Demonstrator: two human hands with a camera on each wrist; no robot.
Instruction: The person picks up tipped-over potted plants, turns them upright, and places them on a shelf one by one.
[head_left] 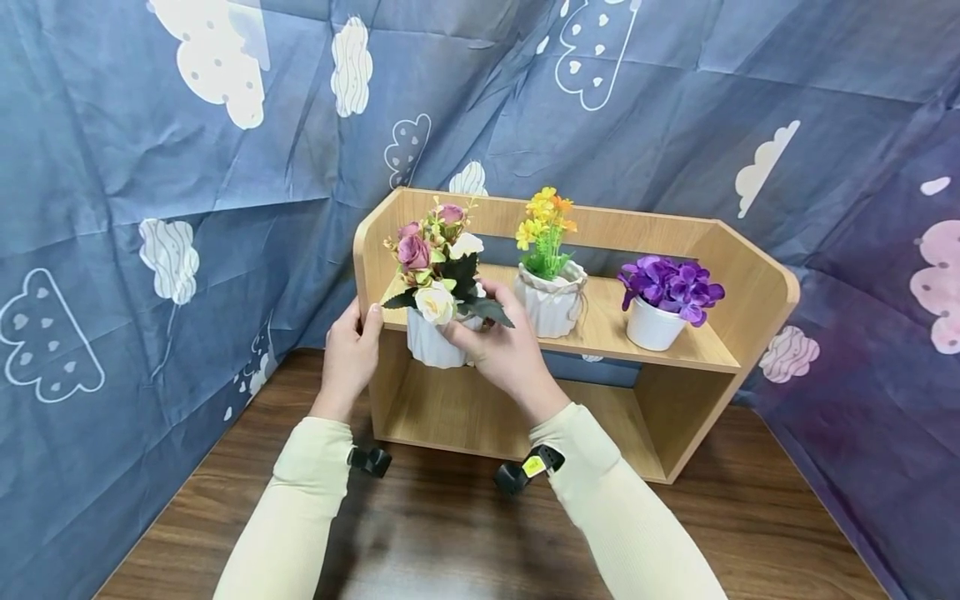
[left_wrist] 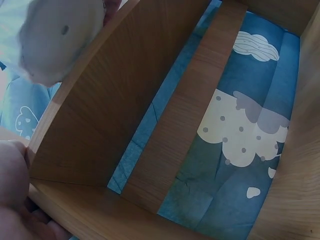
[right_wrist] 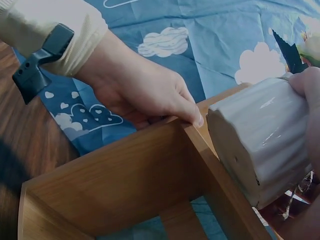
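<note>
My right hand [head_left: 510,346] grips the rim of a white ceramic flower pot [head_left: 435,340] holding mauve and cream artificial roses [head_left: 414,252]. In the head view this pot overlaps the left front edge of the upper board. The right wrist view shows the fluted pot [right_wrist: 267,135] tilted, its base close over the shelf edge. My left hand [head_left: 351,358] holds the left side panel of the wooden shelf [head_left: 378,250], thumb on the front edge and fingers around the outside. Part of that hand [left_wrist: 15,195] appears at the left of the left wrist view.
On the upper board stand a white pot with yellow flowers [head_left: 545,235], twine around its neck, and a smaller white pot with purple flowers [head_left: 671,287]. The shelf sits on a dark wooden table [head_left: 450,533]. Blue cloud-print cloth [head_left: 247,183] hangs behind and at both sides.
</note>
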